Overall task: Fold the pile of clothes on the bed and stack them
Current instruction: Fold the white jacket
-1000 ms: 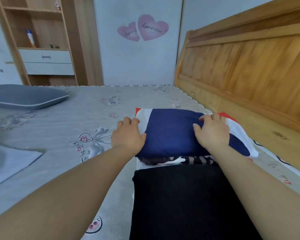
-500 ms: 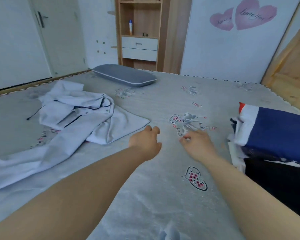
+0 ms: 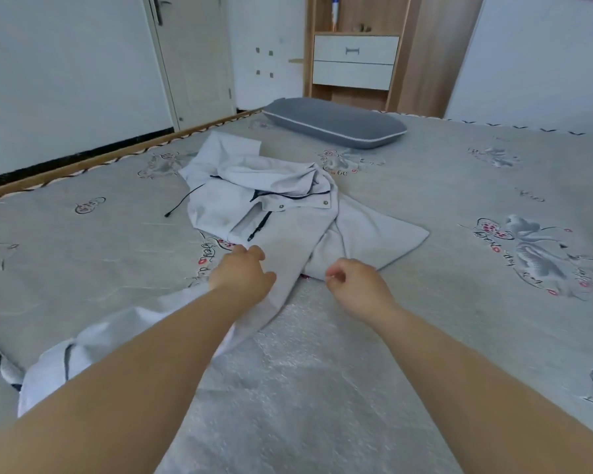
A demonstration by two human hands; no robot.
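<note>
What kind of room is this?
Most likely a bedroom: a wide bed with a printed grey cover, a grey pillow on it, and a crumpled pale jacket waiting to be folded.

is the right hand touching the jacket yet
Cannot tell. In the head view the right hand, fingers curled, sits at the jacket near edge; no clear contact or gap shows.

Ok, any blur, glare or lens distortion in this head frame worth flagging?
Head view: soft, even daylight, no hard shadows; wide-angle bending bows the bed edge; left hand and right hand slightly smeared; pale jacket low-contrast, no glare.
</note>
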